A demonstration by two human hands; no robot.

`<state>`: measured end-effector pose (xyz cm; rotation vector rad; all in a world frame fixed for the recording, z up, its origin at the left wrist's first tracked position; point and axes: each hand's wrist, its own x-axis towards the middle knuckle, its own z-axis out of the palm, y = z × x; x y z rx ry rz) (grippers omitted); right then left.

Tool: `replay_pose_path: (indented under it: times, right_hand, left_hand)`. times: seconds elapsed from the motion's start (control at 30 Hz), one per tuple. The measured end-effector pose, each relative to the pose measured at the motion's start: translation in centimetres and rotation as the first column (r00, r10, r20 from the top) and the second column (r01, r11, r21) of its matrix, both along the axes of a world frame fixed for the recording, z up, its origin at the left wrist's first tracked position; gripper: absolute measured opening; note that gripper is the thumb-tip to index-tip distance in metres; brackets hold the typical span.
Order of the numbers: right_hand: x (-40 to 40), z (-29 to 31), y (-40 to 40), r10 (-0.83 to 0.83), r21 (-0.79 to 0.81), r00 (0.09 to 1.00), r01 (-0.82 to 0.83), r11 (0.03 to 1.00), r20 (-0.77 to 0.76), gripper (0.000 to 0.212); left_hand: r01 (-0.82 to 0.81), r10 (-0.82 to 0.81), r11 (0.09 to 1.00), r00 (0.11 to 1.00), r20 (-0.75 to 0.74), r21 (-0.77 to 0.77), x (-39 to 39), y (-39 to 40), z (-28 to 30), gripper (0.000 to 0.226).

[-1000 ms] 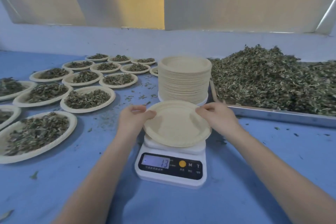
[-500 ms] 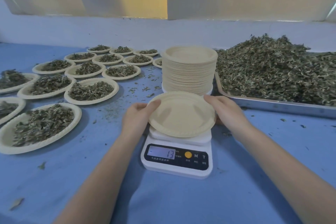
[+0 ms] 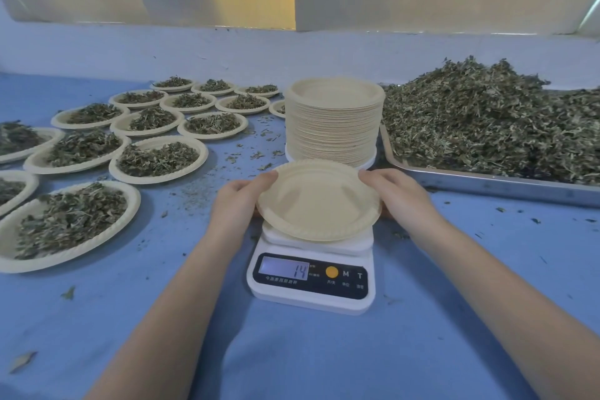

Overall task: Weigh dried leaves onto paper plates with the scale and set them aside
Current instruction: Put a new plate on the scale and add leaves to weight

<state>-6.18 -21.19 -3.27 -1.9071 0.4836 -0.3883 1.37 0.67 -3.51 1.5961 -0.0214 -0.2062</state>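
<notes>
An empty beige paper plate (image 3: 318, 201) lies on the white digital scale (image 3: 311, 282), whose display reads 14. My left hand (image 3: 238, 201) holds the plate's left rim with the thumb over the edge. My right hand (image 3: 397, 196) holds its right rim the same way. Directly behind stands a tall stack of empty paper plates (image 3: 334, 120). A big heap of dried leaves (image 3: 493, 120) fills a metal tray (image 3: 487, 187) at the right.
Several paper plates filled with dried leaves (image 3: 159, 159) cover the blue table (image 3: 292, 351) at the left, from the near edge back to the wall. Loose leaf crumbs lie scattered around the scale and between the plates.
Both hands stay on the plate's rim on the scale. The display has gone from 13 to 14. The camera has tilted, so everything sits slightly higher in view.
</notes>
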Motion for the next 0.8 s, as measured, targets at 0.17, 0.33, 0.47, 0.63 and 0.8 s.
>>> replay_pose_path:
  times: [0.17,0.33,0.47,0.63,0.8]
  right_hand:
    - [-0.1,0.1,0.1,0.000,0.006,1.000,0.000,1.000,-0.010,0.039]
    - [-0.2,0.2,0.2,-0.005,-0.006,1.000,0.005,1.000,-0.013,0.037]
    - [-0.1,0.2,0.2,-0.008,-0.016,1.000,0.008,1.000,-0.023,0.038]
    - [-0.1,0.3,0.2,-0.001,0.003,1.000,0.001,1.000,-0.017,0.038]
    - [0.2,1.6,-0.8,-0.002,-0.113,1.000,0.001,0.994,-0.008,0.035]
  left_hand:
    - [0.009,-0.009,1.000,1.000,-0.004,-0.008,-0.1,0.0,0.1,0.046]
    - [0.016,-0.016,1.000,1.000,0.011,-0.021,-0.2,0.0,0.2,0.047]
    - [0.018,-0.018,1.000,1.000,-0.001,-0.009,-0.2,0.0,0.4,0.047]
    - [-0.027,0.021,0.996,0.997,0.070,0.082,0.0,0.0,0.3,0.053]
    - [-0.151,-0.051,0.913,0.880,0.473,0.378,0.4,-1.9,3.1,0.056]
